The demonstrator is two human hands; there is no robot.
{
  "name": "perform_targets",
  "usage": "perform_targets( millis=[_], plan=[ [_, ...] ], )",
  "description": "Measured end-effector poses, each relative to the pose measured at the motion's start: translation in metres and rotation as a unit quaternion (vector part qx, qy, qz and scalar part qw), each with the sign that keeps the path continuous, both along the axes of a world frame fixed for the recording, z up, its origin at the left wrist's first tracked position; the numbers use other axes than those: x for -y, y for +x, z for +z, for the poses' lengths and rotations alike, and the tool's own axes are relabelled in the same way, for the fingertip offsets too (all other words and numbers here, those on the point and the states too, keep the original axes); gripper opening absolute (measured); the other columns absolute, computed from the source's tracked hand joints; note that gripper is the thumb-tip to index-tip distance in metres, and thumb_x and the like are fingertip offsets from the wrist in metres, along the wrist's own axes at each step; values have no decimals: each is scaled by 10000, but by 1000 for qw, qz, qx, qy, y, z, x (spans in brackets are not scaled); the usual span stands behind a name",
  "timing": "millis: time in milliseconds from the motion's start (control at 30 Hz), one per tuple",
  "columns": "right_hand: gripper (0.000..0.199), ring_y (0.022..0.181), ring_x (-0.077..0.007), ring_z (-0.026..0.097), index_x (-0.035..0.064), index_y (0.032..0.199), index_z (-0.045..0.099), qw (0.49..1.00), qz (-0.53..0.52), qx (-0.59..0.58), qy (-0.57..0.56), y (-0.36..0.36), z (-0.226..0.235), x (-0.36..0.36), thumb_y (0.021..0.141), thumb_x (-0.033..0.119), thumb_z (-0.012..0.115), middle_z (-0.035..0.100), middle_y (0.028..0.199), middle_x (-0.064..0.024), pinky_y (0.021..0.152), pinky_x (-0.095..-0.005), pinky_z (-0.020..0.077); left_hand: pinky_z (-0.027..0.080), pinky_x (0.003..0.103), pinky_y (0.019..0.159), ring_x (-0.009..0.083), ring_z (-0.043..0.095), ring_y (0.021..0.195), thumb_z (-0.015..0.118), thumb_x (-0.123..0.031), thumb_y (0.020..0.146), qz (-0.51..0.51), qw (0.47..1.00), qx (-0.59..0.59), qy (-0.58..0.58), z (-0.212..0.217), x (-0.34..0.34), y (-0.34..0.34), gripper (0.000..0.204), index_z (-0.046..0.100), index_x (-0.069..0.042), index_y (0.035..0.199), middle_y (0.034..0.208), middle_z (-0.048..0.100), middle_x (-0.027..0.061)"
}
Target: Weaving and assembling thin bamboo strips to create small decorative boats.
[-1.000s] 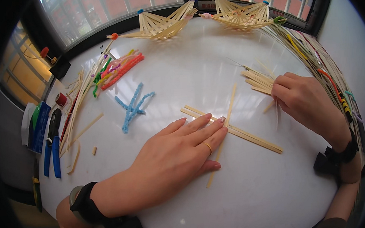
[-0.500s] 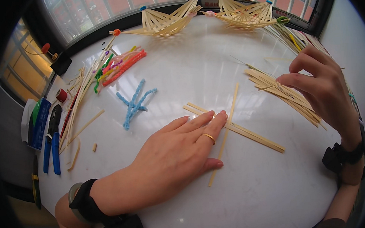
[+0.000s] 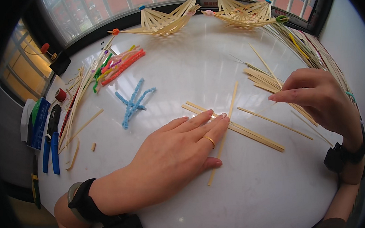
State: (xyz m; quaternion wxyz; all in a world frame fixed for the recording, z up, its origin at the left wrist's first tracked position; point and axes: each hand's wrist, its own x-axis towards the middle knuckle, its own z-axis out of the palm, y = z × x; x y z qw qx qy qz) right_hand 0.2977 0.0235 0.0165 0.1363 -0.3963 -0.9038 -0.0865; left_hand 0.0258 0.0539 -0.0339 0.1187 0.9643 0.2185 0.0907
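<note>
Left hand (image 3: 181, 150) flat, fingers spread, pressing crossed bamboo strips (image 3: 234, 127). Right hand (image 3: 317, 98) at 3 o'clock, fingertips pinching thin strip (image 3: 260, 110).

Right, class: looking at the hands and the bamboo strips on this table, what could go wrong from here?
1. The left hand presses flat on the crossed strips; if it lifts or slides, they could shift out of line.
2. The right hand pinches one thin strip at its fingertips; so slender a piece might bend or snap.
3. The loose strips lie just under that hand, so its wrist could scatter them.
</note>
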Motion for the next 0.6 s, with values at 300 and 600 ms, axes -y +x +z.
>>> perform_targets(
  millis=[300, 600],
  plan=[
    [75, 618, -173, 592, 93, 747, 684, 999, -7, 50, -18, 8, -6, -2, 688, 93, 730, 611, 661, -32, 509, -295, 461, 360, 385, 1020, 284, 416, 1255, 620, -255, 823, -21, 1000, 0, 20, 0, 0, 0, 545, 442, -79, 1308, 1330, 469, 109],
    [56, 664, -235, 604, 30, 816, 680, 970, -28, -62, -234, 7, -5, -6, 763, 24, 663, 609, 695, -74, 591, -305, 476, 362, 383, 1020, 281, 420, 1253, 612, -264, 826, -20, 999, -6, 30, 1, 1, 0, 533, 453, -76, 1299, 1329, 470, 110]
  ],
)
